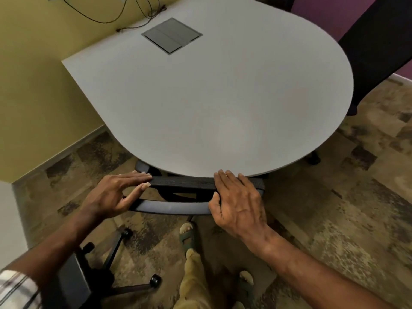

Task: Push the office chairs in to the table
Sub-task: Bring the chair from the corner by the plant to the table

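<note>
Black mesh tops the backrest of the office chair (196,182), which stands tucked against the near rounded edge of the pale grey table (223,97), its seat hidden beneath the tabletop. The left hand (113,192) lies at the backrest's left end with its fingers (138,176) stretched out nearly flat over the top rail and the thumb spread below, more a press than a grip. The right hand (239,201) covers the rail's right end, fingers draped over the top toward the table edge and the thumb hooked under the front, a loose hold. A second chair (379,47), dark-backed, stands at the table's far right edge. A third chair's wheeled base (124,275) shows near the bottom left, well apart from the table. A grey cable hatch (171,35) sits in the tabletop near its far edge. Sandalled feet (188,233) stand on patterned carpet (334,219).
</note>
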`<move>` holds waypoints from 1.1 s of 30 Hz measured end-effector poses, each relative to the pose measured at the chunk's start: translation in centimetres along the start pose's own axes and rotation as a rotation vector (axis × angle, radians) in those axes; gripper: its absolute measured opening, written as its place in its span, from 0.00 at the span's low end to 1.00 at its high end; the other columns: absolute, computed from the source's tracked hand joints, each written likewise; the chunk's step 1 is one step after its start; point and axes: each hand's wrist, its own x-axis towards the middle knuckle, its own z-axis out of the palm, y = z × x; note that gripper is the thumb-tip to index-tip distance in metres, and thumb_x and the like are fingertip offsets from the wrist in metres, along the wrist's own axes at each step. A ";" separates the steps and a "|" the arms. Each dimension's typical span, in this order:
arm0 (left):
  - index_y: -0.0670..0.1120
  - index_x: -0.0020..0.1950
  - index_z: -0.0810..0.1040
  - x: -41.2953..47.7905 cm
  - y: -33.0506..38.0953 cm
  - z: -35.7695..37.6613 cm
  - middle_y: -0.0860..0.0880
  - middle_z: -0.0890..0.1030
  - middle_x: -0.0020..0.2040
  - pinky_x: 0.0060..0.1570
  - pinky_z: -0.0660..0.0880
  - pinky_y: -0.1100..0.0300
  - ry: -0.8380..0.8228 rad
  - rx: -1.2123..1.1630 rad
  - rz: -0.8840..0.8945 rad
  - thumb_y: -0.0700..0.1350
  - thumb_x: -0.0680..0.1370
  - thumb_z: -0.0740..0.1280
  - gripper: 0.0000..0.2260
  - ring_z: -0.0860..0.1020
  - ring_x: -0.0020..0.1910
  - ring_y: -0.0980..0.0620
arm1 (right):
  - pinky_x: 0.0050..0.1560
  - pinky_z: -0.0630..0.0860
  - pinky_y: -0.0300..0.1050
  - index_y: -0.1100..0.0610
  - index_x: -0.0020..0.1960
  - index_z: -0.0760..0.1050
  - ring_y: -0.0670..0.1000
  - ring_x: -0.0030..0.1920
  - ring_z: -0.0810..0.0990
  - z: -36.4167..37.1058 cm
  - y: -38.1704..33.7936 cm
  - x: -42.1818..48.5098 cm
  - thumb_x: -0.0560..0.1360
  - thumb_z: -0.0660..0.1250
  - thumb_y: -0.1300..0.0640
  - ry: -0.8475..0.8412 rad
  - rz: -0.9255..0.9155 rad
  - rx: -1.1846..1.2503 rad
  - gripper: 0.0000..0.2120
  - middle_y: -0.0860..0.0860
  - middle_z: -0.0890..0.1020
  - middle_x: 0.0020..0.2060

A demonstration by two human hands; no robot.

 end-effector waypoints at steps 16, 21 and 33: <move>0.46 0.64 0.83 0.0 -8.2 -4.2 0.49 0.83 0.62 0.69 0.74 0.50 -0.090 0.089 0.066 0.60 0.84 0.55 0.25 0.79 0.65 0.51 | 0.72 0.69 0.56 0.62 0.72 0.74 0.55 0.69 0.76 3.1 -9.2 -0.2 0.80 0.53 0.50 0.073 0.100 -0.048 0.26 0.58 0.78 0.69; 0.48 0.61 0.85 0.1 -8.0 -4.3 0.49 0.84 0.60 0.64 0.77 0.52 -0.044 0.076 0.117 0.58 0.84 0.58 0.20 0.80 0.64 0.51 | 0.71 0.71 0.53 0.60 0.70 0.76 0.53 0.67 0.78 3.0 -8.8 0.0 0.80 0.54 0.50 0.118 0.099 -0.059 0.25 0.56 0.79 0.67; 0.47 0.54 0.86 -0.9 -8.0 -5.2 0.47 0.87 0.50 0.47 0.80 0.49 -0.003 0.107 0.088 0.65 0.84 0.51 0.30 0.82 0.44 0.48 | 0.71 0.72 0.52 0.56 0.70 0.77 0.51 0.68 0.78 3.1 -10.2 -0.1 0.80 0.53 0.49 0.131 0.175 -0.106 0.25 0.53 0.80 0.67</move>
